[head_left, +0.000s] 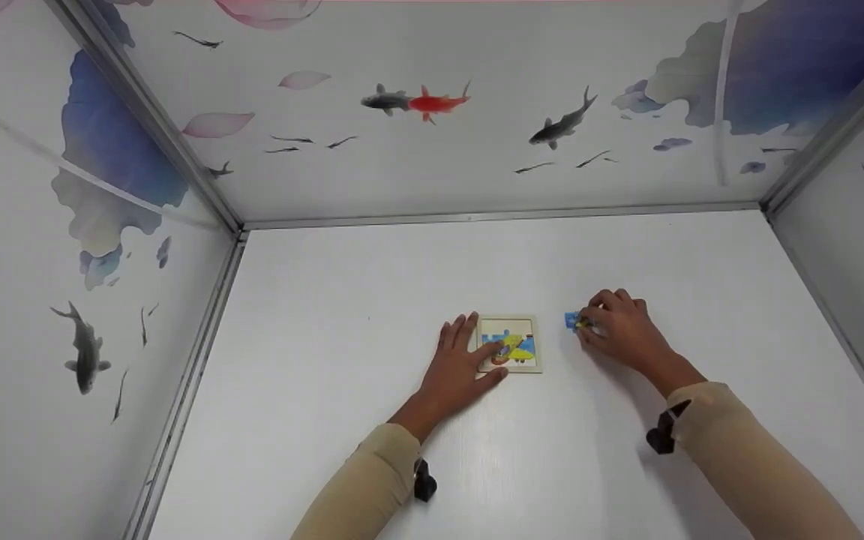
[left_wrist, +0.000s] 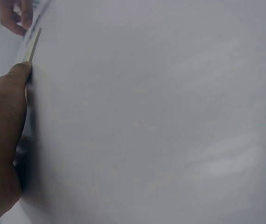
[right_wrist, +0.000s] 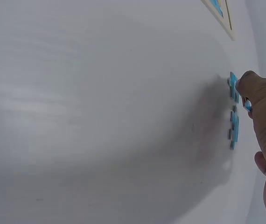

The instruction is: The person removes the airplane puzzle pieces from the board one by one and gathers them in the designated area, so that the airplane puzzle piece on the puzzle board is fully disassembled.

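A small square jigsaw puzzle in a pale wooden frame [head_left: 539, 352] lies on the white table, partly filled with blue and yellow pieces [head_left: 523, 349]. My left hand [head_left: 456, 379] rests on its left side with fingers spread, one fingertip on the picture and the thumb at the lower edge. To the right of the frame, my right hand [head_left: 623, 330] pinches a puzzle piece [right_wrist: 248, 105] with blue on it, mostly hidden by the fingers. Beside those fingertips, more blue puzzle pieces [right_wrist: 235, 128] lie on the table.
White table surface [head_left: 342, 375] surrounds the puzzle. Panels printed with fish and petals [head_left: 469, 165] rise at the back and both sides, meeting the table along a metal strip [head_left: 402, 220]. A small black device [head_left: 661, 435] sits at the right cuff.
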`<state>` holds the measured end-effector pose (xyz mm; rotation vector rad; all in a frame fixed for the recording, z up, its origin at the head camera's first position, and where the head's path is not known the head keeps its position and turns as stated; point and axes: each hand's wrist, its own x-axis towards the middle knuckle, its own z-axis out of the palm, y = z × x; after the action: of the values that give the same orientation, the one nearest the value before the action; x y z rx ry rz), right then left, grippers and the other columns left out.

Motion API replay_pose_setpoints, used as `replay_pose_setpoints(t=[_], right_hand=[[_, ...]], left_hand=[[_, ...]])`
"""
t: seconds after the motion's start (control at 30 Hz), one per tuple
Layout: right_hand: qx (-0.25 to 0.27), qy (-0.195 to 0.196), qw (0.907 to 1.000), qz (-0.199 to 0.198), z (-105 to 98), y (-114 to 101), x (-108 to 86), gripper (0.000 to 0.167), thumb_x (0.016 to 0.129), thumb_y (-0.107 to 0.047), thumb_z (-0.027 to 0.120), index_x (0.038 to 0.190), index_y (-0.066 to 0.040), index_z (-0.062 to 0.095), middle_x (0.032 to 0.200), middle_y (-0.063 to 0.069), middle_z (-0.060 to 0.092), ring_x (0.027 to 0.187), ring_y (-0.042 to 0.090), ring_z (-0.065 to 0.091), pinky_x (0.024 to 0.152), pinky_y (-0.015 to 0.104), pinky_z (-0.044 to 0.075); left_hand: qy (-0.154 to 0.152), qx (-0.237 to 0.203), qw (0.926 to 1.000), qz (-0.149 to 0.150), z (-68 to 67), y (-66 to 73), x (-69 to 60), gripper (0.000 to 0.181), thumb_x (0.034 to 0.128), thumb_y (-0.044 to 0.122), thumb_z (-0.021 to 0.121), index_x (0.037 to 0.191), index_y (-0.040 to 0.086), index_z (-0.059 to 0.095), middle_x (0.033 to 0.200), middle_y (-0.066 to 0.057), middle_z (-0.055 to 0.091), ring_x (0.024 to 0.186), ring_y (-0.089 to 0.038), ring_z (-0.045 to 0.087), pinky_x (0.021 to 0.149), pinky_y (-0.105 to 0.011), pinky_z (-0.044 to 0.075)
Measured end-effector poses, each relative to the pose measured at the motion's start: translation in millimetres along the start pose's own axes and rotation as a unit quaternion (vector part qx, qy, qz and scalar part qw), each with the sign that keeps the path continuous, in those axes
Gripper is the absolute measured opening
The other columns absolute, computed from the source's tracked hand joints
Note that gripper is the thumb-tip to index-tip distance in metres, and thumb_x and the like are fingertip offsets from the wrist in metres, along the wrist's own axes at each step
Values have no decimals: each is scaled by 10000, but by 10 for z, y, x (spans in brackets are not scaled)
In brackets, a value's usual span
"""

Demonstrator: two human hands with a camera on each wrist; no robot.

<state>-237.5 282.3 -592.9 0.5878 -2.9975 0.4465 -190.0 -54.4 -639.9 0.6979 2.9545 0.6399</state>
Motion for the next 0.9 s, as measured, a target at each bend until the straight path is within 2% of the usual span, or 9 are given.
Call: replay_pose_setpoints(t=[0.2, 0.53, 0.9], right_hand=[[-99, 54, 9999, 32, -62, 162, -100, 256, 1003, -195, 814, 1227, -71, 812, 1244, 189, 666, 1193, 426, 584, 981, 712, 488], [3, -80, 9996, 281, -176, 354, -181, 285, 1021, -164, 775, 1274, -34, 783, 1284, 239, 659, 1210, 463, 566, 995, 745, 469], [-141, -150, 9991, 365, -152, 495, -233, 296, 1042, -170, 756, 1281, 4, 766, 1288, 258, 654, 1201, 469, 565, 964, 758, 480]], left_hand=[[-58, -5, 10000, -31, 45, 0, 11, 588, 1112, 657, 498, 1597, 344, 608, 1858, -138, 198, 1733, -354, 167, 1405, -592, 129], [17, -47, 10000, 35, -25, 4, -3, 580, 1112, 638, 518, 1586, 322, 623, 1846, -161, 225, 1724, -374, 191, 1398, -599, 155], [-37, 51, 10000, -12, 0, -14, 0, 587, 1116, 653, 493, 1596, 337, 609, 1850, -155, 216, 1728, -367, 185, 1401, -597, 148]])
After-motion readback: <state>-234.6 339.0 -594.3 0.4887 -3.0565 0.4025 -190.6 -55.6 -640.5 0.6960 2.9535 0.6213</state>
